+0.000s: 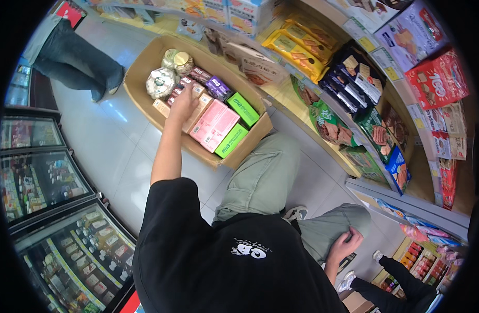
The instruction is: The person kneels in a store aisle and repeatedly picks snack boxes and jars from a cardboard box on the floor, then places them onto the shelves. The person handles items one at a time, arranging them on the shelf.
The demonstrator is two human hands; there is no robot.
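A deep cardboard carton (140, 68) stands on the floor before my knees, packed with small boxes and jars. My left hand (183, 106) reaches down into it, fingers bent over a dark red box (180, 87); the fingertips are partly hidden. Around that hand are pink boxes (214, 125), green boxes (232, 141), a purple box (219, 87) and a tan box (201, 106). A round clear-wrapped container (161, 83) and a gold-lidded jar (182, 60) fill the far left end. My right hand (347, 246) rests by my right knee, loosely curled, holding nothing visible.
Shelves on the right hold yellow packets (296, 47), dark packets (352, 83) and green bags (330, 122). Glass-topped freezers (80, 255) line the left. One person's legs (75, 55) stand far left; another's (377, 289) are at lower right.
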